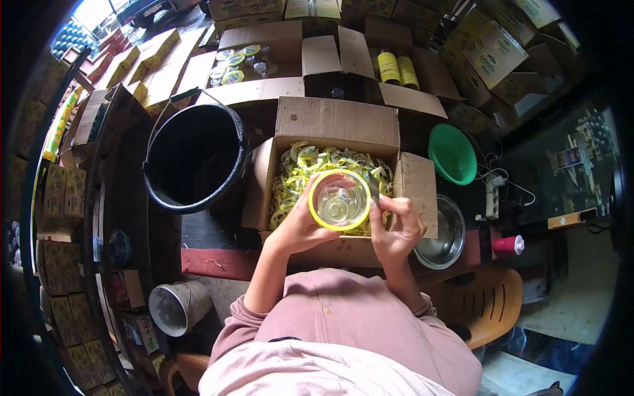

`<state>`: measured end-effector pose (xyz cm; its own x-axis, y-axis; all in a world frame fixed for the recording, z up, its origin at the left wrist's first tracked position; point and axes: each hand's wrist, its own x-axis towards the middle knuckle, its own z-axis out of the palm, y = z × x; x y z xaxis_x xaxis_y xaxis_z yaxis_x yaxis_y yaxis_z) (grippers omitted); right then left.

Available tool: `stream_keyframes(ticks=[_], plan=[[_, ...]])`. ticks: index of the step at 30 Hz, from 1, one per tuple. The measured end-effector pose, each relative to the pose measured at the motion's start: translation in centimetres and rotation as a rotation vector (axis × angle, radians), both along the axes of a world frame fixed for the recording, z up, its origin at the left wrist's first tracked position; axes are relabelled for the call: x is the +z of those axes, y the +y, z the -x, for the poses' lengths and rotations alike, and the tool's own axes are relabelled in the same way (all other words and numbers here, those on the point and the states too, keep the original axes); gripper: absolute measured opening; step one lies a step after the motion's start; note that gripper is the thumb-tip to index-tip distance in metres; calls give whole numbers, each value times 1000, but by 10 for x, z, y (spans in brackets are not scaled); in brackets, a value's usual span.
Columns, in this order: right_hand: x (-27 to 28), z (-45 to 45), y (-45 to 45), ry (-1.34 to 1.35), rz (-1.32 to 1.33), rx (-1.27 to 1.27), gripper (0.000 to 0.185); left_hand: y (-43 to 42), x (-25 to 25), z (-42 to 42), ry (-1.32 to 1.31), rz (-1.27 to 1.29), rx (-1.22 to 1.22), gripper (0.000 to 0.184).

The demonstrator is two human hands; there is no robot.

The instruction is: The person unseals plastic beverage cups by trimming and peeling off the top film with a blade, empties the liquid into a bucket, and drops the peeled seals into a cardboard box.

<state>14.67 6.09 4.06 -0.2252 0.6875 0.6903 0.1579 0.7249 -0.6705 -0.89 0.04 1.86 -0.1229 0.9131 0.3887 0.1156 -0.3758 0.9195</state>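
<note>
My left hand [295, 223] holds a clear plastic cup [339, 200] with a yellow rim, its round opening facing the camera. Fingers of that hand wrap round the cup's left side. At the cup's right edge, my right hand [398, 228] pinches a thin, dark, blade-like piece [374, 189] that points upward beside the yellow rim. Both hands are over an open cardboard box [337, 125] filled with a tangle of yellow and clear strips [310, 158].
A black bucket [195, 158] stands left of the box. To the right are a green bowl [452, 154], a metal bowl [441, 232], a power strip [491, 198] and a pink container [508, 245]. Behind, open boxes hold cups [232, 61] and yellow stacks [389, 68].
</note>
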Motion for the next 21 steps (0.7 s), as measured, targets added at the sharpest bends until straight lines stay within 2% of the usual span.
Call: stream_keyframes(ticks=[3, 16, 21], plan=[[2, 0, -1, -34, -11, -5, 17, 0, -1, 3, 122, 4, -39, 70], [1, -2, -3, 35, 26, 3, 18, -1, 0, 0, -41, 30, -85, 70], [-3, -1, -3, 11, -6, -31, 20, -3, 3, -1, 23, 41, -120, 71]])
